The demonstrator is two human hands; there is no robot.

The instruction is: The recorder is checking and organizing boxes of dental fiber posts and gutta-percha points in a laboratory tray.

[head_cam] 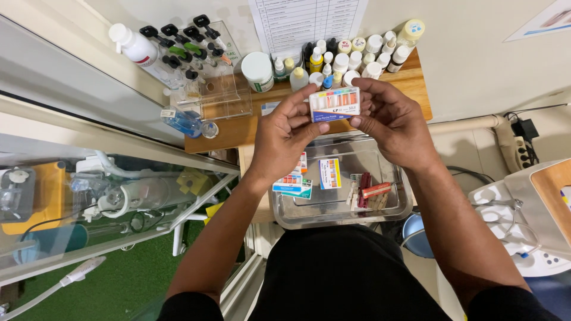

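Both hands hold up a small flat white box (335, 104) with a clear window showing coloured compartments. My left hand (284, 132) pinches its left end with thumb and fingers. My right hand (391, 122) grips its right end. The box hovers above a shiny metal tray (285, 215) on my lap. In the tray lie a few small flat packets (330, 173), one with coloured stripes, and a red-and-tan bundle of small boxes (370, 191).
A wooden shelf (416, 83) against the wall carries many small bottles (351, 56), a white jar (257, 71), a clear plastic organiser (223, 95) and a white spray bottle (135, 46). A glass cabinet (89, 202) stands at left. White equipment (523, 220) sits at right.
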